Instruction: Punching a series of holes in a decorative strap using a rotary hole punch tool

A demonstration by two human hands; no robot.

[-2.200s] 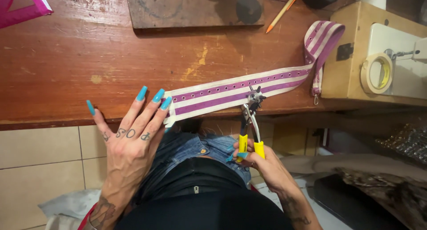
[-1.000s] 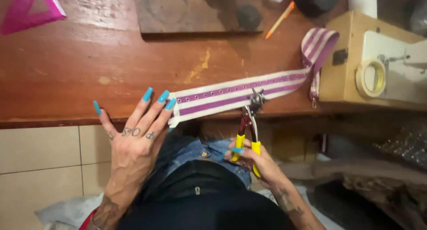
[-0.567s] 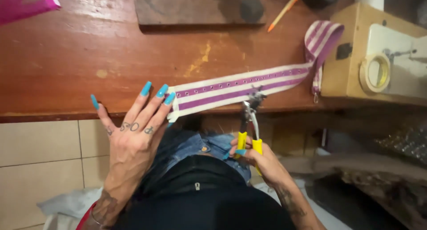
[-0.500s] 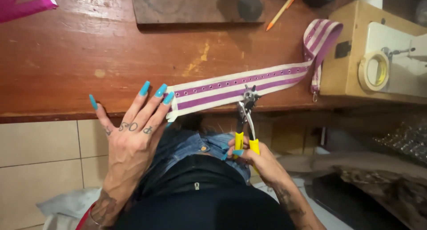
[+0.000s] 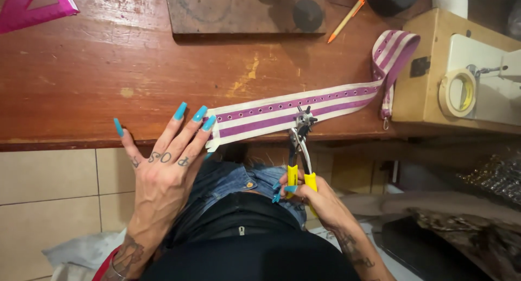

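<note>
The right hand (image 5: 317, 197) grips yellow-handled punch pliers (image 5: 299, 145) biting the purple-and-white striped eyelet strap (image 5: 293, 110); the left hand (image 5: 165, 164), open-fingered, pins its end, so a slip could misplace the hole.

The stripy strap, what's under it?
Under the strap is the wooden table. Its near end sits under the left hand's fingertips. The punch pliers cover one spot, so the strap there is hidden.

**Turquoise nails, inked hands, denim and black**

The left hand (image 5: 163, 175) has long turquoise nails, finger tattoos, and ink near a red wrist cuff. The right hand (image 5: 317, 197) shows turquoise nails and forearm tattoos. Blue denim with a brass button, black top.
</note>
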